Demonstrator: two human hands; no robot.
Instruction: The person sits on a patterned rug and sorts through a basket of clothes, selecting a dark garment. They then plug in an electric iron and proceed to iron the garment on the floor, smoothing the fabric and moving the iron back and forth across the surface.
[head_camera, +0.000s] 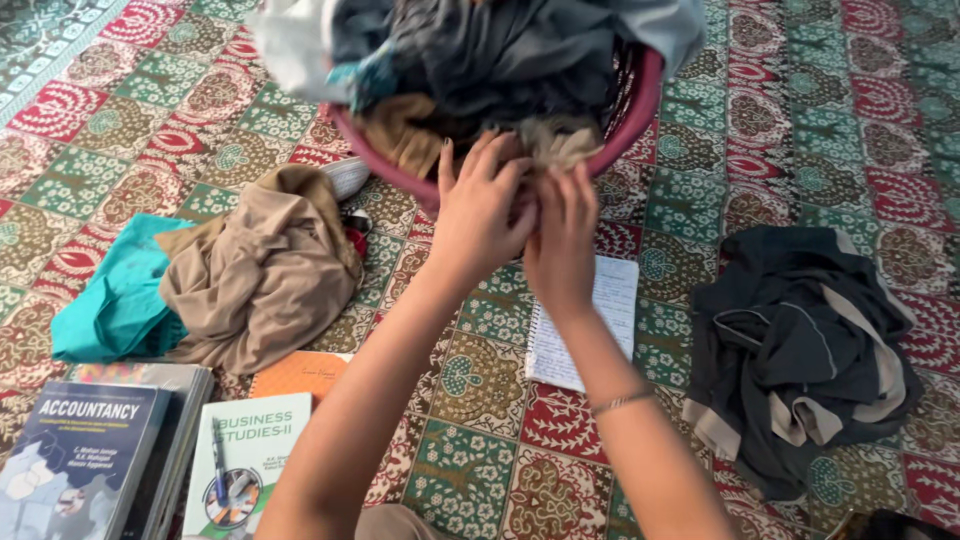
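On a patterned carpet (470, 480), textbooks (85, 450) lie at the near left edge beside a pen (218, 462) resting on a green-and-white book (255, 440), with an orange notebook (300, 372) just behind. Farther left, a teal cloth (120, 300) touches a crumpled tan garment (265, 275). At centre, the left hand (480, 215) and right hand (560, 240) meet at the near rim of a pink laundry basket (640, 100) heaped with dark clothes. The left fingers (490, 160) are spread over a beige piece of cloth (555, 145) at the rim; the right fingers (575, 190) press close beside them, seemingly pinching the same fabric, though the contact itself is hidden behind the hands. The step appears to be drawing a garment out of the basket; freeing it would call for a firm hold and a lift clear of the rim. A lined notepad (585, 325) lies beneath the right wrist. A dark garment with beige trim (800, 350) sits toward the right edge. The basket's far side is cut off.
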